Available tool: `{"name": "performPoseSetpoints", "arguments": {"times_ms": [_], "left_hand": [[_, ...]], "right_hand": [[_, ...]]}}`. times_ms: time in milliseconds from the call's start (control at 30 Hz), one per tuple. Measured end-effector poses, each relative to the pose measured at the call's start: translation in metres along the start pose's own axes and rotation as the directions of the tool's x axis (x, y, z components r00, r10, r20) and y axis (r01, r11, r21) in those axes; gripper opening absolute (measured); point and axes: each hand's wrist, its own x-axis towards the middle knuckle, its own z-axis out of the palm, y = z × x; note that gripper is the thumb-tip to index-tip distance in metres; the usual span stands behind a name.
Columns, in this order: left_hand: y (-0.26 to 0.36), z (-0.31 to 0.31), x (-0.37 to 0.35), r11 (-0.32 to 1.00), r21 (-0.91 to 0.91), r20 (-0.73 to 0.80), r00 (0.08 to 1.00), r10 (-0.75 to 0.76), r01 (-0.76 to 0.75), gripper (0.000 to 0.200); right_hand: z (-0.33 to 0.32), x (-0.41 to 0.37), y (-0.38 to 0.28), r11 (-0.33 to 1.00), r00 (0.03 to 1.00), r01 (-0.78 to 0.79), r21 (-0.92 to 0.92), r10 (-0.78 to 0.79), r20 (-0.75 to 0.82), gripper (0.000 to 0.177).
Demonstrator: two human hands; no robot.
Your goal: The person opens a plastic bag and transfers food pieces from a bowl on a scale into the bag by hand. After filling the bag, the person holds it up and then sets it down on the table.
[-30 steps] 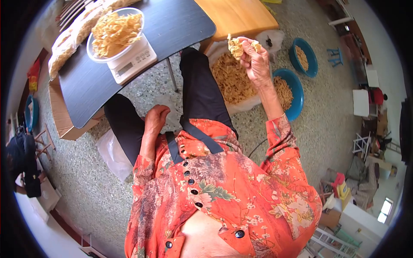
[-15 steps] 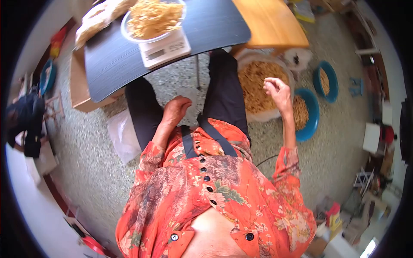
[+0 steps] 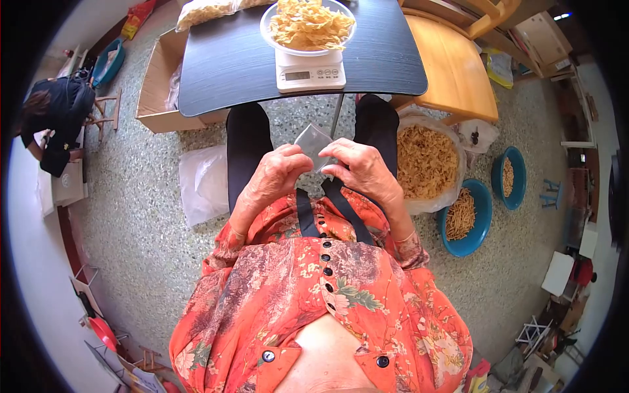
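Between my two hands, above my lap, is a small clear plastic bag [image 3: 313, 141]. My left hand [image 3: 278, 171] is closed on its left edge, fingers pinched. On the other side my right hand [image 3: 363, 169] has thumb and forefinger apart at the bag's right edge; whether it touches the bag is unclear. Ahead, on the dark table [image 3: 223, 78], a white digital scale [image 3: 310, 77] bears a white bowl [image 3: 270, 33] heaped with pale yellow dried flakes [image 3: 311, 25].
A large lined tub of flakes [image 3: 427, 160] and blue basins [image 3: 481, 232] stand on the floor at right, beyond a wooden chair [image 3: 452, 65]. At left are a cardboard box [image 3: 152, 98], a plastic sheet [image 3: 204, 183] and another person [image 3: 62, 114] bending over.
My right hand has come in from the far right to the bag, beside my left hand. The view has shifted, so the table and scale appear farther right.
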Motion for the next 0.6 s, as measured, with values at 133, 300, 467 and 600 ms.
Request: {"name": "performPoseSetpoints", "arguments": {"times_ms": [133, 300, 467, 600], "left_hand": [[0.001, -0.001, -0.001, 0.998, -0.064, -0.018, 1.0, 0.003, -0.004, 0.011], [0.003, -0.006, -0.001, 0.998, -0.054, -0.098, 0.995, 0.005, -0.011, 0.01], [0.005, -0.006, 0.008, 0.999, 0.003, -0.196, 0.98, 0.032, -0.032, 0.009], [0.003, 0.001, 0.008, 0.998, 0.057, -0.248, 0.968, 0.02, -0.006, 0.01]], "right_hand": [[0.014, -0.004, -0.002, 1.0, 0.999, 0.014, -0.003, -0.014, -0.046, 0.019], [0.02, -0.004, -0.005, 0.998, 0.991, -0.01, -0.063, 0.002, -0.134, 0.01], [0.012, 0.003, -0.006, 0.993, 0.982, -0.063, -0.101, 0.044, -0.183, 0.013], [0.014, 0.013, -0.01, 0.985, 0.958, -0.007, -0.174, -0.044, -0.283, 0.016]]}}
